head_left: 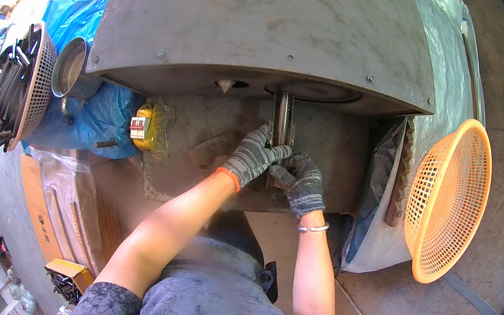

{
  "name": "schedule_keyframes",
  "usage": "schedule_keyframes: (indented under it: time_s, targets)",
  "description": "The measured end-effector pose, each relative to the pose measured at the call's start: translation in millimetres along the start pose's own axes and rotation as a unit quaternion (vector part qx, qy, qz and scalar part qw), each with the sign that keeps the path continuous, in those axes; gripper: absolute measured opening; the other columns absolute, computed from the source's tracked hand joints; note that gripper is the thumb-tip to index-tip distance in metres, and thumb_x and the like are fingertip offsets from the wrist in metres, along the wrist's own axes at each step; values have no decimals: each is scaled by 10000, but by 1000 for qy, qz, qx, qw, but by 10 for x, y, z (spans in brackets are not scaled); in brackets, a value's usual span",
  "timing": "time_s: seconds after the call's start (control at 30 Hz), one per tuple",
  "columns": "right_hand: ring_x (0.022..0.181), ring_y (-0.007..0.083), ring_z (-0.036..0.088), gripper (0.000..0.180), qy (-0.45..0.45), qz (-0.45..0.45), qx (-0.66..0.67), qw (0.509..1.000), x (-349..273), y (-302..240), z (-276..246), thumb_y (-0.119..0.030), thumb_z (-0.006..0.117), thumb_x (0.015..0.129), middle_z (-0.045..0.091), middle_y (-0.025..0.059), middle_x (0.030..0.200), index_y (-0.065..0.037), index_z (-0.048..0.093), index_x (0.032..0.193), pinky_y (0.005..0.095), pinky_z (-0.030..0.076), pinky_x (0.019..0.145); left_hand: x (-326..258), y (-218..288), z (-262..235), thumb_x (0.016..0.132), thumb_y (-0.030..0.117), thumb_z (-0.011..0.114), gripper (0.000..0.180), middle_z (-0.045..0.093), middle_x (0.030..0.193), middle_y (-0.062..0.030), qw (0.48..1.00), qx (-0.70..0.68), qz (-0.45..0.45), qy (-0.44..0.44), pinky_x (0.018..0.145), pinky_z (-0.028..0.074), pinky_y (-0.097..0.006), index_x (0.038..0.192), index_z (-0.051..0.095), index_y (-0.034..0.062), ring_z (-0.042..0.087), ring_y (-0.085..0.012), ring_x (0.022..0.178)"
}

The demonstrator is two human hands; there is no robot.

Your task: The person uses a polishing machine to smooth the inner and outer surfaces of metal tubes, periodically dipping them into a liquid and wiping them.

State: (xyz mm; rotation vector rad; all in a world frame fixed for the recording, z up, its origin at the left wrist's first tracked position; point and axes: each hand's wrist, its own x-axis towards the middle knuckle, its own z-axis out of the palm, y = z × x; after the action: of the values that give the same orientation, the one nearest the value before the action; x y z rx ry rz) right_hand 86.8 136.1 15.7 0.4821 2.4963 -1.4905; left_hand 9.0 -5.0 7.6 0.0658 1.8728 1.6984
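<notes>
A dark, shiny metal tube (282,118) stands out from beneath a big grey metal housing (270,25), its near end partly covered by my gloves. My left hand (252,157), in a grey striped knit glove with an orange cuff, closes around it from the left, thumb laid across. From the right, my right hand (303,181), gloved alike, curls its fingers and thumb at the near end. What lies under the fingertips is hidden. Below the hands is a grey metal worktop (232,116). A pale pointed cone (225,85) pokes out under the housing, left of the tube.
An orange plastic basket (451,205) stands at right. On the left are a basket of dark rods (33,88), a metal pot (71,71), blue plastic sheeting (110,112) and a red-and-white switch (138,127). A cardboard box of small dark parts (71,274) sits lower left.
</notes>
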Motion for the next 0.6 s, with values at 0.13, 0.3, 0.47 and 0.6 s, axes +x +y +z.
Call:
schedule_keyframes:
  time_s: [0.13,0.3,0.47,0.6]
  targets:
    - [821,323,632,367,1,2,58,998,19,129,39,-292,797,727,652,178,880,-9,693,936,395,498,733,17,-15,16,809,190,739,387,657,1010,-107,999,31,8,9,822,489,-317,1131,594,30,593,-181,913]
    - [815,333,631,351,1,9,58,998,-8,55,18,-286,796,729,652,182,883,-8,699,919,397,500,733,-3,64,-4,805,193,742,389,656,1024,-102,999,39,-25,-5,831,488,-314,1131,598,39,591,-174,915]
    - [795,316,635,346,-6,26,-37,999,27,-15,-4,-285,793,732,654,177,879,-9,699,917,395,502,718,-5,12,6,814,194,731,379,655,1025,-84,1000,12,4,-1,842,484,-321,1139,598,49,586,-168,921]
    - [785,306,640,356,-9,33,97,995,-10,99,30,-293,802,724,659,179,863,-7,700,911,388,504,712,-13,3,-5,819,189,726,369,658,1028,-84,999,28,30,6,843,485,-325,1136,601,48,587,-167,922]
